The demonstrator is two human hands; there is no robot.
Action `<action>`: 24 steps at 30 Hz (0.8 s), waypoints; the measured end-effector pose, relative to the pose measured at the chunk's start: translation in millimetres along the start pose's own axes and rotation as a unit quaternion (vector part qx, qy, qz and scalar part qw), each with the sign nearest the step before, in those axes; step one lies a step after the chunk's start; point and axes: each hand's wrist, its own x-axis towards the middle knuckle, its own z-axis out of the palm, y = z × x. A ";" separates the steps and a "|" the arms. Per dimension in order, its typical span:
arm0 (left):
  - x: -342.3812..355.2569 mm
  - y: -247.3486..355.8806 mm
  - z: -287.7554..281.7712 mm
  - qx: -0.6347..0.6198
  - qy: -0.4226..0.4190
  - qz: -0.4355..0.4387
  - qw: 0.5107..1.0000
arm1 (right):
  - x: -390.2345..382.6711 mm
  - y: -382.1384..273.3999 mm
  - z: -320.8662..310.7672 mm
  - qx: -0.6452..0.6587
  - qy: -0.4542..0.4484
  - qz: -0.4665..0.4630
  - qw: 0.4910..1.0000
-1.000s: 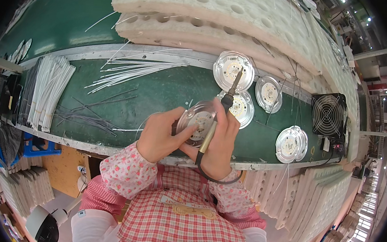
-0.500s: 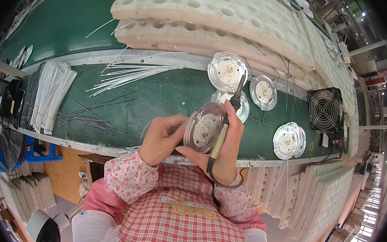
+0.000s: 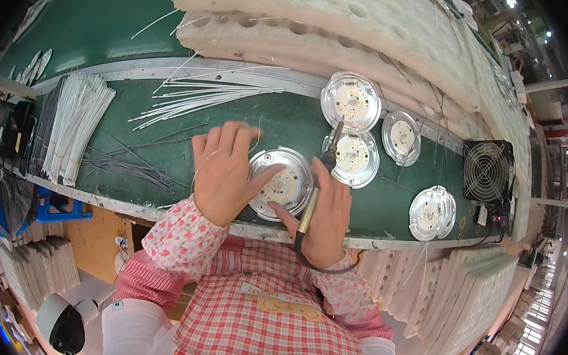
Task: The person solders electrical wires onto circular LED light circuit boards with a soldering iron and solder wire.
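Observation:
A round clear-rimmed LED light disc (image 3: 279, 202) lies face up near the front edge of the bench. My left hand (image 3: 221, 172) is spread beside it, fingers stretched away from me and the thumb reaching onto its face. A thin pale wire curves around this hand; whether the fingers pinch it is unclear. My right hand (image 3: 326, 214) grips a soldering iron (image 3: 309, 209), its tip pointing away from me, while the right thumb touches the disc's near rim. Beyond the iron lie two more LED discs, a nearer one (image 3: 353, 157) and a farther one (image 3: 352, 103), partly overlapping.
Another disc (image 3: 401, 139) and a stacked pair (image 3: 428, 214) lie to the right, near a black fan (image 3: 487, 170). Loose white wires (image 3: 203, 101), dark wires (image 3: 131, 165) and a white wire bundle (image 3: 77, 131) are on the left. Holed foam boards (image 3: 295, 41) line the back.
The held disc has been lowered from a tilt between both hands to flat on the bench. My left hand has moved up and left, its fingers opening out; the right still holds the iron.

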 end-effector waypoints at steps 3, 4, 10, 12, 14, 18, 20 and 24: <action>-21.8 -14.8 -5.8 -0.163 -0.178 0.042 0.970 | 0.4 4.8 -4.4 -0.014 0.014 -0.004 1.000; -24.1 -16.4 -4.9 -0.163 -0.179 0.038 0.970 | -1.8 17.2 -10.7 0.021 0.023 -0.070 0.997; -25.3 -19.5 -3.9 -0.250 -0.196 0.030 0.948 | -1.3 23.5 -46.3 0.284 -0.008 -0.007 0.959; -25.7 -19.6 -2.2 -0.240 -0.192 0.041 0.951 | -0.1 34.7 -48.1 0.263 -0.071 -0.079 0.959; -23.9 -18.8 -3.5 -0.235 -0.197 0.047 0.951 | 1.2 35.3 -48.6 0.258 -0.075 -0.079 0.960; -22.0 -15.6 -2.9 -0.204 -0.208 0.057 0.955 | 3.5 36.6 -48.8 0.251 -0.079 -0.097 0.960; -22.5 -14.8 -1.4 -0.195 -0.204 0.060 0.957 | 4.0 36.8 -48.9 0.248 -0.079 -0.106 0.960; -23.2 -13.4 0.9 -0.180 -0.192 0.070 0.962 | 3.7 38.2 -48.7 0.255 -0.084 -0.108 0.957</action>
